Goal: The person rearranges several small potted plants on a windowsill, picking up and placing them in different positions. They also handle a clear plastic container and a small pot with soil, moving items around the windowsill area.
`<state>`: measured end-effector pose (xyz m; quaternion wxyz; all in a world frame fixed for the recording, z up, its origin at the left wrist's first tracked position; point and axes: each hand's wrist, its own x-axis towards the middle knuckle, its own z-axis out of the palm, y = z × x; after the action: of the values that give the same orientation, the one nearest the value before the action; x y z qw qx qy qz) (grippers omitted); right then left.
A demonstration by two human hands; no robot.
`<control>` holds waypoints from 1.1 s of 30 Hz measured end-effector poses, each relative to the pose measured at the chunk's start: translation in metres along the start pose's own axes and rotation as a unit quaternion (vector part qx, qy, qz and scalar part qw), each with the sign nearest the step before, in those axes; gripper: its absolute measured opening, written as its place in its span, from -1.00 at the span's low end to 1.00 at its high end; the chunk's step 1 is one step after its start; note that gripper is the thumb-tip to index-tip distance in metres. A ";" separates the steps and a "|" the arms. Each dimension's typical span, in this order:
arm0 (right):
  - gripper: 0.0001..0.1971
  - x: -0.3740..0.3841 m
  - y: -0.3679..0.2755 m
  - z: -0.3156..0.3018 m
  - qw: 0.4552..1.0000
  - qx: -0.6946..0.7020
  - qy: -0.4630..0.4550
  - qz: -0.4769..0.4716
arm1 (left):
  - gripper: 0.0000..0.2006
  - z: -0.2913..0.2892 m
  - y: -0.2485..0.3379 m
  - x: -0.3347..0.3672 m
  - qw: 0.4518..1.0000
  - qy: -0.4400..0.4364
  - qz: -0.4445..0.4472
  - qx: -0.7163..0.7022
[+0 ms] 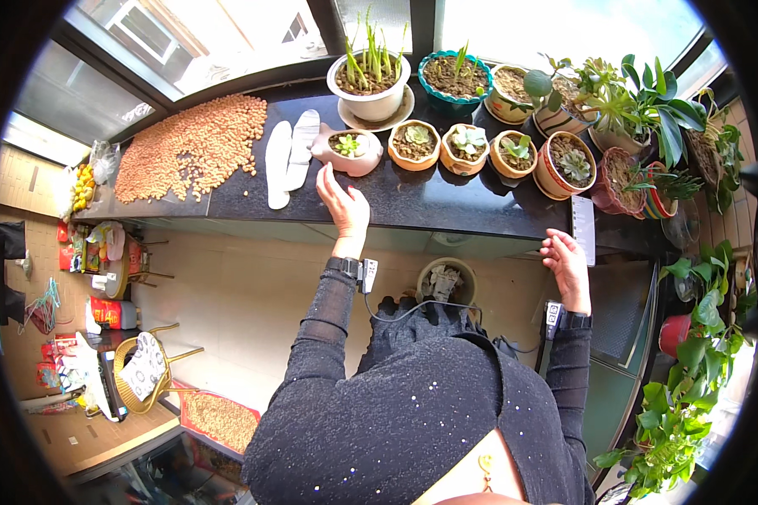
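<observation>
My left hand [345, 206] reaches over the counter's front edge with fingers extended, their tips close to a pink animal-shaped pot [360, 160] holding a small green succulent. Whether the fingertips touch the pot, I cannot tell. No object shows in that hand. Just behind it lie two white insoles [280, 164], side by side. My right hand [569, 265] hovers at the front edge with loosely bent fingers and nothing visible in them. Beside it a flat grey-white slab [583, 229] lies at the edge. Small succulent pots [414, 146] stand in a row between the hands.
Shelled peanuts or similar pinkish kernels [198, 147] spread across the counter's left part. Along the window stand a white pot [370, 101] of green shoots, a teal pot [455, 93] and several leafy plants. A pale bin [463, 269] sits below the counter; a chair [143, 370] stands left.
</observation>
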<state>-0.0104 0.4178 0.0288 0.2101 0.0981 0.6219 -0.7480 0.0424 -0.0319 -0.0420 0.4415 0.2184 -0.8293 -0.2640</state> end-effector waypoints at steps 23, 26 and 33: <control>-0.69 0.110 -0.067 0.144 0.715 -0.428 0.022 -0.552 | -0.36 0.011 -0.008 -0.001 0.991 0.011 0.047 0.121; -0.80 0.107 -0.059 0.142 0.771 -0.407 0.010 -0.490 | -0.36 0.011 -0.009 -0.001 0.991 0.012 0.053 0.123; -0.68 0.111 -0.070 0.141 0.724 -0.425 0.034 -0.543 | -0.37 0.010 -0.003 0.000 0.991 0.005 0.029 0.131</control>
<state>-0.1243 0.2689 0.0750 -0.2329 -0.3307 0.8283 -0.3876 0.0345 -0.0319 -0.0482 0.4201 0.2517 -0.8607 -0.1391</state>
